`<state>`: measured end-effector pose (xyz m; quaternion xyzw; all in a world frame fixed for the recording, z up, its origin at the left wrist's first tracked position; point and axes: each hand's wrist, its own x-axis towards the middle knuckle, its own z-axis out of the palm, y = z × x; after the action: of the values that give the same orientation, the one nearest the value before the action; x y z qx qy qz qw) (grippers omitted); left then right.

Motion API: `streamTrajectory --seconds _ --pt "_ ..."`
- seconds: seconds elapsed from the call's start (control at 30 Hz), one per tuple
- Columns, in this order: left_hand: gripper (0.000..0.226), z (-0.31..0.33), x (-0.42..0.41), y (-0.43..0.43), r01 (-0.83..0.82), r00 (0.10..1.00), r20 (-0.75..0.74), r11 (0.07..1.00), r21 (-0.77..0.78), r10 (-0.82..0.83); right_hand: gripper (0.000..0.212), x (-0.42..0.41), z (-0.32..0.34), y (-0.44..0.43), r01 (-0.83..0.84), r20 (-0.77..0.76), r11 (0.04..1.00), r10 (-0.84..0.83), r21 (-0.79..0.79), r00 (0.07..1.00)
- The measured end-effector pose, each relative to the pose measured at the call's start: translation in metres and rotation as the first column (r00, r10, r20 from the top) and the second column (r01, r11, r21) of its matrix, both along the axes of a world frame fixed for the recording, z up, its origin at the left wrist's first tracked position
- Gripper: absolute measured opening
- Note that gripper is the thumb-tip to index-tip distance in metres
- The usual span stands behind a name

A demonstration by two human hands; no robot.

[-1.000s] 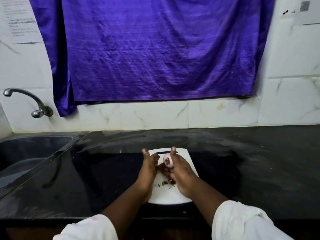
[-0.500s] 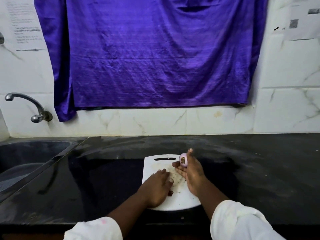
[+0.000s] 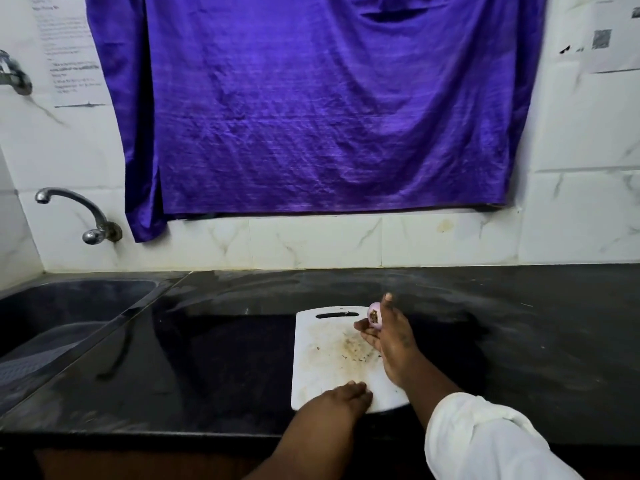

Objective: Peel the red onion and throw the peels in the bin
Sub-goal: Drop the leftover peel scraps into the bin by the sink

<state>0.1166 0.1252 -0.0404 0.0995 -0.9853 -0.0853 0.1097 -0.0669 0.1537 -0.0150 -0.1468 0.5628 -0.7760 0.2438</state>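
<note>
- Head camera view, looking forward and down at a glossy black stone countertop (image 3: 519, 341) against a white marble-patterned tiled wall (image 3: 311, 240).
- A white rectangular plastic cutting board (image 3: 322, 362) with a slot handle at its far edge lies flat on the countertop, its surface smeared and dotted with small brown scraps of onion skin (image 3: 353, 351).
- The right hand (image 3: 391, 344) is raised over the board's far right corner, thumb and fingers closed around a small, pale pink peeled onion (image 3: 374, 316) with a brown root end facing the camera.
- The onion sits above the board near the slot handle, held off the surface.
- The left hand (image 3: 341, 398) rests on the board's near edge, knuckles up, fingers curled under; whether it grips any peel cannot be told.
- White sleeves cover the forearms; the right sleeve (image 3: 485, 441) fills the lower right corner.
- A dark sink basin (image 3: 69, 306) is set into the counter at left, with a curved chrome tap (image 3: 79, 209) on the wall above it.
- A large wrinkled purple cloth (image 3: 311, 105) hangs on the wall behind the counter.
- Printed paper sheets (image 3: 72, 53) are stuck to the wall at upper left and upper right.
</note>
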Motion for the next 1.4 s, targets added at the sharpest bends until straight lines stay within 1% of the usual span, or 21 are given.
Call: streamTrajectory --seconds 0.07,0.1,0.13,0.2,0.3,0.37,0.4,0.43,0.5,0.57,0.63,0.7,0.77,0.87,0.93,1.07,1.13,1.2,1.27,1.33,1.4 --pt "0.048 0.0 0.002 0.004 0.029 0.994 -0.103 1.0 -0.009 -0.03 0.043 0.004 0.004 0.001 -0.011 -0.015 1.0 0.012 0.015 1.0" --pt "0.038 -0.004 0.004 0.005 0.047 0.992 -0.116 0.999 -0.018 -0.048 0.04 0.006 0.005 0.002 -0.024 -0.027 0.999 0.025 0.023 0.999" --pt "0.028 -0.006 0.005 0.007 0.021 0.998 -0.065 0.997 -0.071 -0.025 0.041 0.008 0.006 0.002 -0.031 -0.041 0.999 0.033 0.03 0.999" --pt "0.015 -0.01 0.008 0.011 -0.085 0.993 -0.089 0.986 -0.146 0.072 0.049 0.012 0.007 0.0 -0.037 -0.075 0.998 0.041 0.049 0.996" --pt "0.033 -0.019 0.014 0.012 -0.042 0.986 -0.168 0.988 -0.149 0.016 0.055 0.027 0.005 0.001 -0.08 -0.101 0.992 0.09 0.096 0.991" --pt "0.034 -0.021 0.016 0.012 -0.037 0.961 -0.278 0.987 -0.155 -0.007 0.059 0.044 0.003 0.006 -0.135 -0.082 0.982 0.147 0.134 0.986" --pt "0.033 -0.022 0.017 0.011 -0.032 0.941 -0.337 0.991 -0.133 -0.015 0.063 0.053 0.0 0.009 -0.157 -0.058 0.978 0.166 0.137 0.984" --pt "0.031 -0.022 0.02 0.01 -0.019 0.919 -0.395 0.998 -0.063 -0.007 0.066 0.062 -0.002 0.012 -0.173 -0.019 0.977 0.177 0.126 0.984" --pt "0.03 -0.023 0.032 0.007 0.028 0.853 -0.517 0.985 0.171 0.065 0.069 0.082 -0.004 0.017 -0.206 0.084 0.973 0.197 0.106 0.977" --pt "0.045 -0.024 0.049 0.003 0.014 0.77 -0.58 0.901 0.434 0.267 0.071 0.106 -0.004 0.02 -0.242 0.209 0.968 0.224 0.064 0.952" --pt "0.053 -0.024 0.07 -0.001 0.035 0.699 -0.519 0.702 0.712 0.492 0.074 0.134 -0.002 0.019 -0.27 0.32 0.963 0.258 -0.009 0.911" --pt "0.048 -0.019 0.097 -0.006 0.131 0.634 -0.444 0.477 0.869 0.634 0.074 0.167 -0.005 0.011 -0.287 0.38 0.956 0.288 -0.06 0.879" --pt "0.045 -0.02 0.128 -0.014 0.183 0.548 -0.398 0.359 0.915 0.736 0.074 0.203 -0.012 0.0 -0.323 0.421 0.942 0.331 -0.094 0.844" --pt "0.036 -0.036 0.189 -0.028 0.221 0.394 -0.347 0.278 0.935 0.851 0.07 0.262 -0.029 -0.024 -0.435 0.413 0.896 0.431 -0.091 0.802" --pt "0.028 -0.051 0.226 -0.038 0.274 0.318 -0.305 0.221 0.936 0.898 0.067 0.297 -0.044 -0.04 -0.504 0.384 0.861 0.49 -0.072 0.783" --pt "0.022 -0.096 0.291 -0.066 0.326 0.14 -0.165 0.112 0.939 0.976 0.063 0.361 -0.085 -0.081 -0.636 0.366 0.77 0.582 0.039 0.727" --pt "0.024 -0.116 0.313 -0.079 0.278 0.085 -0.121 0.093 0.956 0.989 0.059 0.384 -0.105 -0.101 -0.681 0.364 0.725 0.61 0.102 0.704" --pt "0.029 -0.135 0.332 -0.092 0.153 0.041 -0.106 0.099 0.983 0.994 0.05 0.404 -0.123 -0.119 -0.713 0.348 0.681 0.636 0.164 0.688" --pt "0.036 -0.156 0.348 -0.105 -0.02 0.008 -0.07 0.07 0.997 0.998 0.042 0.417 -0.142 -0.138 -0.735 0.301 0.64 0.672 0.223 0.677" --pt "0.047 -0.185 0.362 -0.123 -0.227 -0.002 -0.026 0.025 0.974 1.0 0.047 0.426 -0.165 -0.158 -0.74 0.251 0.606 0.698 0.293 0.671" --pt "0.055 -0.207 0.375 -0.138 -0.419 -0.009 -0.013 0.008 0.908 1.0 0.053 0.432 -0.189 -0.177 -0.733 0.235 0.584 0.703 0.348 0.671"
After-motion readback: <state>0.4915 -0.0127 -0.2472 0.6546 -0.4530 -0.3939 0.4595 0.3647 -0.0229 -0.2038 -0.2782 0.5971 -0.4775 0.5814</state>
